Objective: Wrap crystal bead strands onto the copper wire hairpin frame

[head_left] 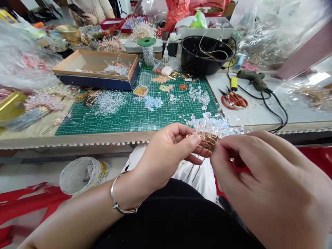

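Note:
In front of my body, over my lap, my left hand [166, 152] and my right hand [259, 176] both grip a hair ornament [209, 140] of gold-coloured wire. Pale crystal beads [212, 125] fan out from its far side, and thin metal prongs [195, 168] point down past my left fingers. My left thumb and fingers hold the wire frame from the left. My right thumb and fingertips pinch its right end, partly hiding it. A metal bangle [121, 197] circles my left wrist.
A green cutting mat [137, 116] holds scattered beads, with a cardboard tray [94, 67] behind it. Orange-handled scissors [234, 100], a glue gun [252, 79] and a black pot [203, 55] lie to the right. A co-worker's hands [89, 19] are at the far left. A plastic cup [84, 175] is below the table.

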Available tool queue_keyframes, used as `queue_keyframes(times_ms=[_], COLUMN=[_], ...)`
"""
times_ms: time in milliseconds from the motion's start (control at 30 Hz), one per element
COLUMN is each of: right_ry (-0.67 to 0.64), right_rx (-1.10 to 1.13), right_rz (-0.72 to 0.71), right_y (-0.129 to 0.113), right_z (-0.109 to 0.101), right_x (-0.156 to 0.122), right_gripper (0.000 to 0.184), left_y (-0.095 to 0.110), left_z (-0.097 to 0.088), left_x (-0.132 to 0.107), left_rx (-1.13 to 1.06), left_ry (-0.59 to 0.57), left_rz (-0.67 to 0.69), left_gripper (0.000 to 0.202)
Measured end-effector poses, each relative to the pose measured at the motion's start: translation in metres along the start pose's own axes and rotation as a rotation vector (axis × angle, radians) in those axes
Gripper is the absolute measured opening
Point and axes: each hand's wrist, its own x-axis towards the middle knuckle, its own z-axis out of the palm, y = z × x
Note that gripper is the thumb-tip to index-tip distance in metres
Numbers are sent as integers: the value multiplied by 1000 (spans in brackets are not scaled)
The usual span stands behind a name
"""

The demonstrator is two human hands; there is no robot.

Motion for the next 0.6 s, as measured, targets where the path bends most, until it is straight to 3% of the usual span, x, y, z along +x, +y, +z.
queue_keyframes(times_ms=[600], right_ry=[-81], right_rx=[17], right_rz=[27], right_y=[1], right_z=[-4], right_x=[2], right_gripper=[26], left_y=[-2], left_z=[-1], left_x=[-4], left_rx=[103], left_ry=[12], left_rz=[24], left_gripper=[12])
